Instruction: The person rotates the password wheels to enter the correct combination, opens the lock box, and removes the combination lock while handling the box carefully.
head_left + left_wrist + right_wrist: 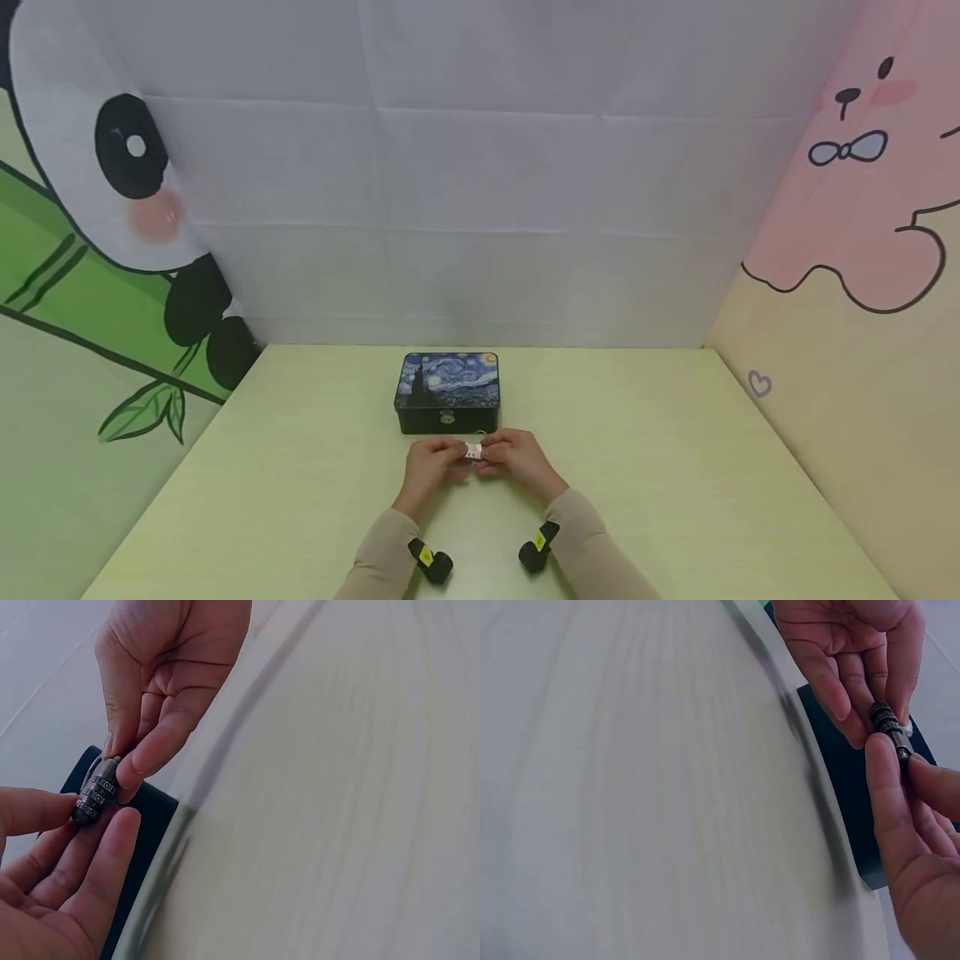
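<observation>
A small dark-metal combination padlock with several number dials is held between both hands, just in front of the tin box. The left hand pinches its dial end between thumb and fingers. At the other end, the right hand pinches the padlock between thumb and fingertips. In the head view a pale patch with dark marks shows between the fingertips, and the shackle curves up behind them. Fingers hide part of the padlock. The rectangular tin box, lid down, carries a starry night painting and has a front clasp.
The pale wood-grain table extends to both sides of the box. Behind it hangs a creased white cloth. Cartoon-printed panels stand at the left and right. Black straps with small devices sit on both wrists.
</observation>
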`<state>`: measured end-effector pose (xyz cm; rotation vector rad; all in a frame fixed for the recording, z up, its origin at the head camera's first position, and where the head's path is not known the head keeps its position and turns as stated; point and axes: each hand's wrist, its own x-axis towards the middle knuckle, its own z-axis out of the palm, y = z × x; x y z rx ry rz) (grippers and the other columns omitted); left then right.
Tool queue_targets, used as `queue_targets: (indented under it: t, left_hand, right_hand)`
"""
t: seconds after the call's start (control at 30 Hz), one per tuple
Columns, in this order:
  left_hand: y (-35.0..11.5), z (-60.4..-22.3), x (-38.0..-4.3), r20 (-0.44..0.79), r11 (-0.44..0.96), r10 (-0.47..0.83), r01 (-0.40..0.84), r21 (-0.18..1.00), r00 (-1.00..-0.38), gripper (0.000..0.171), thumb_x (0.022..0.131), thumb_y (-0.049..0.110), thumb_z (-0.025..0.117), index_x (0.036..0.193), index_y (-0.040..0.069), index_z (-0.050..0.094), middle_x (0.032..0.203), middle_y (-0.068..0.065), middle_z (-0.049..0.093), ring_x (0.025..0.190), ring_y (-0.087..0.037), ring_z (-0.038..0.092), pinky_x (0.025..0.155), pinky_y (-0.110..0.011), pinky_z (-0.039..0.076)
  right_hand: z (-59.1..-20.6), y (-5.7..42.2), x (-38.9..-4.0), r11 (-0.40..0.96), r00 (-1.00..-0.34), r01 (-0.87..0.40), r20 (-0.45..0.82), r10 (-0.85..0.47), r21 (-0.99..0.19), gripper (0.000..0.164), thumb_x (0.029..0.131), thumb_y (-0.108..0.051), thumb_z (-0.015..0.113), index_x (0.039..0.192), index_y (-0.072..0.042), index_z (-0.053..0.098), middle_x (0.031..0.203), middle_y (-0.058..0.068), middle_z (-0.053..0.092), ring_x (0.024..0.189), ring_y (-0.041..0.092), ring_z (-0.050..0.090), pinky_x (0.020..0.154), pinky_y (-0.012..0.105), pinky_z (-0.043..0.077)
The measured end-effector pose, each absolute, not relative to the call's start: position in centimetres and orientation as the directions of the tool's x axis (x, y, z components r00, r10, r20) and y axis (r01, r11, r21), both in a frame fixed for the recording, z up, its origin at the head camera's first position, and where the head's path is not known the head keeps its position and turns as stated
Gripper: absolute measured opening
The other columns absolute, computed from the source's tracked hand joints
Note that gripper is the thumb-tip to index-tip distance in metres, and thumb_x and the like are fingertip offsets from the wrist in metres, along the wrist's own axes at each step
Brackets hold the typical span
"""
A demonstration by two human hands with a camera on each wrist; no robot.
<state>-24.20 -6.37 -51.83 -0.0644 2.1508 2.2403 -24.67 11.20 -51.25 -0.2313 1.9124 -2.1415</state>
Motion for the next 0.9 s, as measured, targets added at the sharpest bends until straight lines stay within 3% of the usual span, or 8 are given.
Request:
queue_targets:
  t: [0.9]
  left_hand:
    - [-3.0,-49.6,-22.0,-0.093,-0.059,0.283,-0.114,0.992,-0.955,0.015,0.089,-0.004,0.068,0.096,-0.018,0.066,0.09,-0.019,0.073,0.075,-0.026,0.073,0.061,-0.038,0.063]
  right_hand:
    - [-48.4,17.2,-21.9,0.058,-0.915,0.111,-0.124,-0.384,-0.992,0.021,0.096,0.001,0.057,0.11,0.017,0.059,0.093,0.016,0.07,0.077,0.019,0.071,0.075,0.035,0.062]
